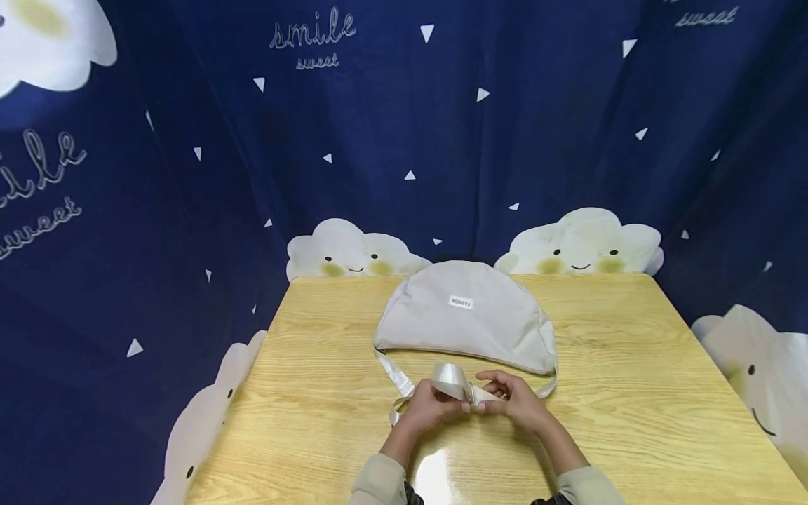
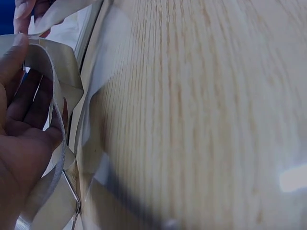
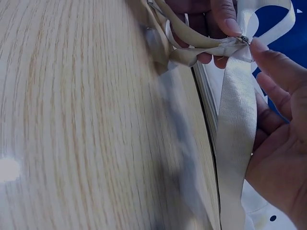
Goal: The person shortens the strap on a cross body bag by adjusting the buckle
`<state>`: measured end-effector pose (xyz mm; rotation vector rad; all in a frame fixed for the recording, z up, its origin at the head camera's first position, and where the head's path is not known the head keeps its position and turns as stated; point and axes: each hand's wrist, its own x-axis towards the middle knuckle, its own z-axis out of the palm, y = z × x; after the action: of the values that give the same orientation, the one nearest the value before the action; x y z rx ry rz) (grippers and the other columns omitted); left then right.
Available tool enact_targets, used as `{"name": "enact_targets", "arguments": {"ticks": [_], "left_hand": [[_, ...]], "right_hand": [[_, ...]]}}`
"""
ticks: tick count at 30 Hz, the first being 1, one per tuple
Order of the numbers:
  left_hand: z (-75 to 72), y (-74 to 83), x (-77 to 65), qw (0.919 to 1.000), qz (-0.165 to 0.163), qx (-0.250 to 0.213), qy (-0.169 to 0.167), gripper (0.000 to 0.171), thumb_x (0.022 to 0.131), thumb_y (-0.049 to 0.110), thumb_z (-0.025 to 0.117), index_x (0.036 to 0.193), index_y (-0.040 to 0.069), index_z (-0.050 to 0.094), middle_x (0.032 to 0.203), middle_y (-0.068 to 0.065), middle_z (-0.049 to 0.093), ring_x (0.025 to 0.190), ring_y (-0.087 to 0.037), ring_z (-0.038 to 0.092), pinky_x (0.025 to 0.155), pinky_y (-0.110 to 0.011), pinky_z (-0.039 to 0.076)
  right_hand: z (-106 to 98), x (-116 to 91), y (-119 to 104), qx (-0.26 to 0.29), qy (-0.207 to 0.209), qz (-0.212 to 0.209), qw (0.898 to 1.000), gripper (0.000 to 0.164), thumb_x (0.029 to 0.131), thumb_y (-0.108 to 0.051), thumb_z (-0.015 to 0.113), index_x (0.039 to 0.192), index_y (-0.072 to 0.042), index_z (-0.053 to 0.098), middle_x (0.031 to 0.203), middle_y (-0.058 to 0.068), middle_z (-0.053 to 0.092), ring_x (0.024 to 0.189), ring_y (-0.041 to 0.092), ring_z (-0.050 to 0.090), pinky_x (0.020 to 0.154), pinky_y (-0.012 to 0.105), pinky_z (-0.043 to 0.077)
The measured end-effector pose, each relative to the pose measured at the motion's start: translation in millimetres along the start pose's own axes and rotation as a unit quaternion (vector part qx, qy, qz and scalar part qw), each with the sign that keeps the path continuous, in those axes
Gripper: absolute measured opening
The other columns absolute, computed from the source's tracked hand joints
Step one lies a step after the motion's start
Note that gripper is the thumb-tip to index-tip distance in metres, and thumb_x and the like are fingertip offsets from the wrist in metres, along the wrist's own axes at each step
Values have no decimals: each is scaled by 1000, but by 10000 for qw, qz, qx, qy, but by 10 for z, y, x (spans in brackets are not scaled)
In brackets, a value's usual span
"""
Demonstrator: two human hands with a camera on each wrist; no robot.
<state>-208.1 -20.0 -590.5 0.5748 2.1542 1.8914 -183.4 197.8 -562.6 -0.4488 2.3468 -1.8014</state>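
Observation:
A cream half-moon bag [image 1: 467,319] with a white label lies on the table, its strap [image 1: 394,372] running toward the person. Above the table, near the bag's lower edge, both hands hold the strap by a small metal slider [image 3: 244,40]. My left hand [image 1: 432,407] pinches the webbing left of the slider, and a loop [image 1: 449,379] of strap stands up there. On the other side, my right hand [image 1: 514,403] pinches the strap close to the slider, thumb toward it. A second metal fitting [image 2: 72,191] shows on the strap below the left hand. Fingers partly hide the threading.
The wooden table [image 1: 631,393] extends to both sides of the bag. A dark blue curtain [image 1: 379,126] with clouds and triangles hangs behind and beside it. Another length of strap [image 1: 549,386] curves from the bag's right corner.

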Motion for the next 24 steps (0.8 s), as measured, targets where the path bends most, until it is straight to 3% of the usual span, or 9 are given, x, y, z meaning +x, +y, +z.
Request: {"name": "enact_targets", "arguments": {"ticks": [5, 14, 24], "left_hand": [[5, -17, 8, 10000, 19, -42, 15, 25, 71, 5, 80, 93, 1, 69, 82, -1, 68, 76, -11, 63, 70, -28, 51], [5, 40, 2, 9991, 53, -413, -74, 29, 69, -2, 78, 96, -2, 69, 85, -3, 69, 80, -13, 64, 72, -29, 52], [-2, 57, -34, 9991, 10, -230, -356, 29, 70, 0, 79, 97, -1, 70, 88, -2, 69, 82, -12, 64, 71, -27, 52]], "right_hand": [[33, 31, -3, -274, -37, 87, 9996, 55, 73, -13, 80, 122, 1, 58, 85, 9, 63, 71, 18, 54, 61, 26, 45], [69, 13, -358, -615, -130, 95, 9980, 41, 71, -6, 79, 109, 4, 64, 82, 13, 61, 68, 17, 52, 58, 24, 44], [61, 68, 63, -572, -4, 34, 9984, 40, 70, -15, 82, 104, -1, 67, 78, 2, 60, 67, 11, 52, 59, 24, 44]]}}
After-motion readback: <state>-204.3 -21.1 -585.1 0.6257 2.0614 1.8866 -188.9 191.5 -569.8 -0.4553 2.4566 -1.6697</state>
